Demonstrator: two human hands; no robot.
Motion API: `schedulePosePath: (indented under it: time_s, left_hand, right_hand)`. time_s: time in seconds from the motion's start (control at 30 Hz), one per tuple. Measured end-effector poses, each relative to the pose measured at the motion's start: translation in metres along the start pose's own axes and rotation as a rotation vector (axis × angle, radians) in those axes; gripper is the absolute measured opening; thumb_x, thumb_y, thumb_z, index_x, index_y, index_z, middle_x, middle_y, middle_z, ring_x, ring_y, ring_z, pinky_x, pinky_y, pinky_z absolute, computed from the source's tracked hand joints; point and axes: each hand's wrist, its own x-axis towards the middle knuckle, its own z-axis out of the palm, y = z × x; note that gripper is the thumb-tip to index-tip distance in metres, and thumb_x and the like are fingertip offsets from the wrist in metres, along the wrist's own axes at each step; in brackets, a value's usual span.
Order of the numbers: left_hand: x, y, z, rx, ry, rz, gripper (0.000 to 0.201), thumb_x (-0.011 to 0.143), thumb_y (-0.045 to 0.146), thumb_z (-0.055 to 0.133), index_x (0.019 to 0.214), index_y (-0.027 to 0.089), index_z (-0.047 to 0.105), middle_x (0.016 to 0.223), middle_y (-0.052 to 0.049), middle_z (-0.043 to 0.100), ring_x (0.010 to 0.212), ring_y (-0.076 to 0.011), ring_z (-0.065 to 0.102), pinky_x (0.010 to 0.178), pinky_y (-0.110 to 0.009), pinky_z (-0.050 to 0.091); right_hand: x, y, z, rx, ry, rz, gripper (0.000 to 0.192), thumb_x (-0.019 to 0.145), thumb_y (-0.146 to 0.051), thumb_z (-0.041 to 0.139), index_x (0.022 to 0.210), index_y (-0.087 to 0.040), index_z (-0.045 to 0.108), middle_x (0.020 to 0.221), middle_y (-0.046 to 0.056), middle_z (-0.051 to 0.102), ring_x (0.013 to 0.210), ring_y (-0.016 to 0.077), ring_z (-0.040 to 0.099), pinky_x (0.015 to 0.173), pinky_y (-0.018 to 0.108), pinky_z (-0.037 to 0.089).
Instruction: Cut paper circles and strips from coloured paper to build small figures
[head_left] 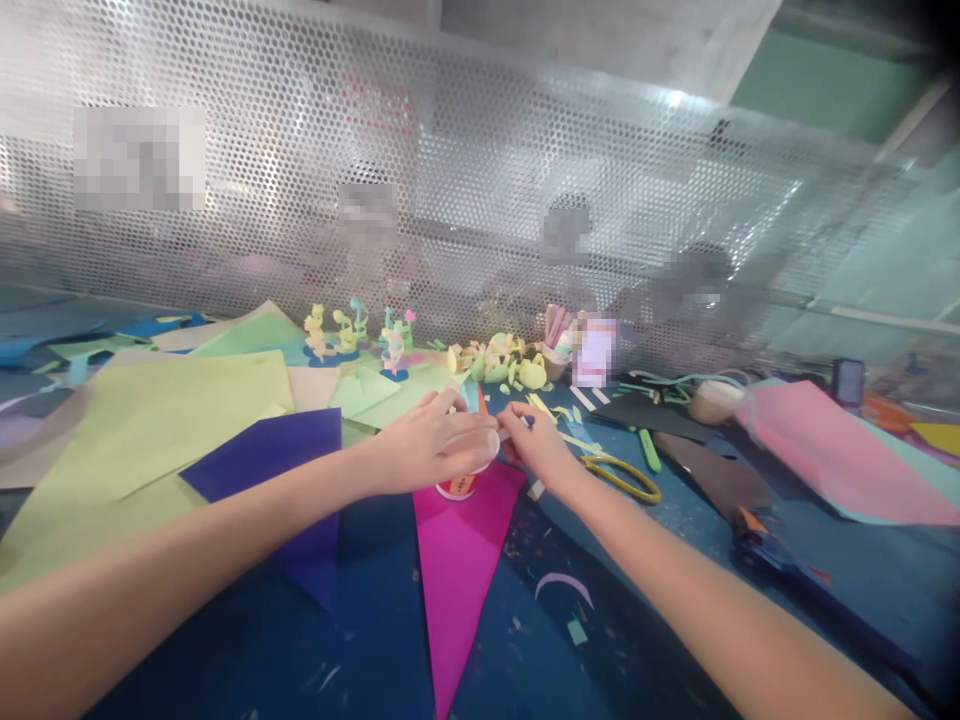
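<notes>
My left hand (442, 440) is curled over a red-and-white round thing (459, 487), which looks like a roll of tape. Its white rim shows below and beside my fingers; the rest is hidden. Close by on the right, the fingers of my right hand (536, 440) are pinched together. A small dark tip and a pale sliver show at them, too blurred to name. Beneath both hands a long magenta paper triangle (469, 560) lies on the blue table, its point towards me.
Yellow-handled scissors (626, 480) lie right of my right hand. Green paper sheets (172, 410) and dark purple paper (277, 450) spread left. Small paper figures (391, 345) stand behind. Pink paper (832, 440) and a dark blue tool (795, 570) lie right. People sit beyond a perforated screen (480, 180).
</notes>
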Motion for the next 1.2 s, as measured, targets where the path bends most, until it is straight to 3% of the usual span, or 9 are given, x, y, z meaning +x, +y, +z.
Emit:
schedulePosePath:
  time_s: [0.23,0.47,0.73,1.0,1.1,1.2]
  left_hand:
    - [0.001,0.0,-0.001,-0.021,-0.019,0.001,0.04,0.091,0.043,0.036,0.125,0.026,0.047,0.11,-0.006,0.051,0.1,-0.0196,0.041,0.089,-0.032,0.032]
    - [0.0,0.0,-0.002,-0.037,-0.026,-0.005,0.039,0.09,0.041,0.037,0.124,0.025,0.047,0.111,-0.006,0.054,0.1,-0.0201,0.04,0.089,-0.033,0.032]
    - [-0.001,-0.001,-0.001,0.049,-0.018,0.03,0.036,0.092,0.039,0.036,0.124,0.027,0.047,0.11,-0.006,0.053,0.102,-0.0204,0.04,0.088,-0.033,0.033]
    - [-0.003,-0.005,0.001,0.061,-0.026,0.089,0.033,0.093,0.036,0.033,0.121,0.03,0.05,0.117,-0.006,0.052,0.105,-0.0218,0.039,0.089,-0.036,0.03]
    - [-0.003,-0.001,-0.006,-0.019,-0.055,0.066,0.037,0.095,0.035,0.024,0.121,0.028,0.05,0.118,-0.005,0.053,0.104,-0.0206,0.04,0.09,-0.035,0.03]
    - [-0.004,-0.002,-0.009,-0.098,-0.082,-0.002,0.044,0.096,0.033,0.015,0.126,0.024,0.046,0.114,-0.009,0.054,0.102,-0.0212,0.042,0.089,-0.036,0.031]
  right_hand:
    - [0.024,0.009,0.009,0.077,-0.082,0.078,0.021,0.072,-0.034,0.048,0.056,-0.021,0.042,0.034,-0.01,0.034,0.029,0.0058,0.031,0.031,0.018,0.021]
    - [0.027,0.004,0.007,0.061,-0.127,0.101,0.02,0.068,-0.03,0.052,0.055,-0.02,0.041,0.035,-0.01,0.034,0.03,0.005,0.03,0.032,0.017,0.019]
    - [0.001,-0.001,-0.012,-0.064,-0.064,0.086,0.022,0.074,-0.032,0.048,0.055,-0.021,0.043,0.03,-0.01,0.037,0.028,0.0072,0.03,0.031,0.019,0.022]
    - [-0.037,-0.005,-0.015,-0.149,0.049,0.015,0.029,0.082,-0.034,0.046,0.056,-0.022,0.04,0.031,-0.008,0.04,0.03,0.0095,0.036,0.036,0.022,0.029]
    - [-0.059,-0.017,-0.015,-0.196,0.127,-0.064,0.034,0.085,-0.034,0.043,0.055,-0.022,0.035,0.035,-0.008,0.036,0.035,0.0096,0.038,0.041,0.022,0.032]
    - [-0.082,-0.03,-0.008,-0.383,0.161,-0.353,0.035,0.087,-0.029,0.043,0.055,-0.022,0.032,0.044,-0.006,0.036,0.041,0.009,0.038,0.045,0.022,0.032]
